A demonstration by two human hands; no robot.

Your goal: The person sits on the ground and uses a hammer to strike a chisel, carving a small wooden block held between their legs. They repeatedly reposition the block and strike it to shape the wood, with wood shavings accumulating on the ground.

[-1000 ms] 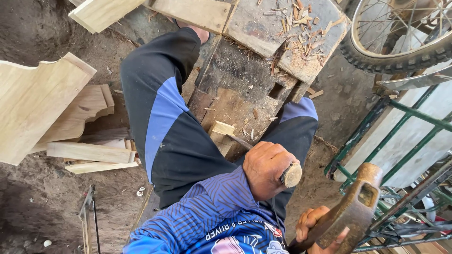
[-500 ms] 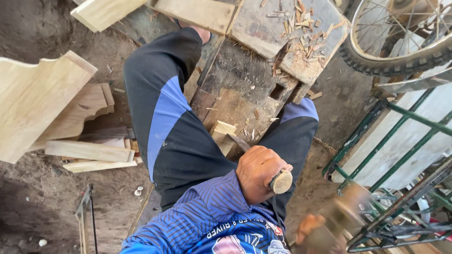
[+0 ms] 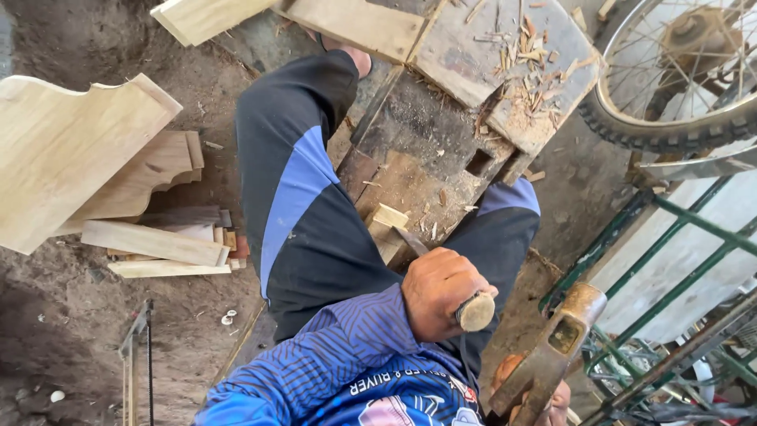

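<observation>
My left hand (image 3: 438, 290) is closed around a chisel (image 3: 476, 312) with a round wooden handle end. Its metal blade (image 3: 410, 240) points down at a small pale wood block (image 3: 386, 225) lying on a rough, dark wooden bench (image 3: 426, 158) between my knees. My right hand (image 3: 544, 394), at the bottom edge and partly hidden, grips a hammer. The hammer's rusty head (image 3: 569, 325) hangs just right of the chisel handle, a short gap away. My legs in dark trousers with a blue stripe (image 3: 296, 197) straddle the bench.
Wood chips litter a plank (image 3: 512, 55) at the far end of the bench. Cut pale boards (image 3: 71, 150) and short strips (image 3: 154, 243) lie on the dirt at left. A spoked wheel (image 3: 678, 79) and a green metal frame (image 3: 670, 237) stand close at right.
The hammer swung: raised a second ago, blurred and lower half a second ago, now still beside the chisel handle. My left hand and the chisel barely moved.
</observation>
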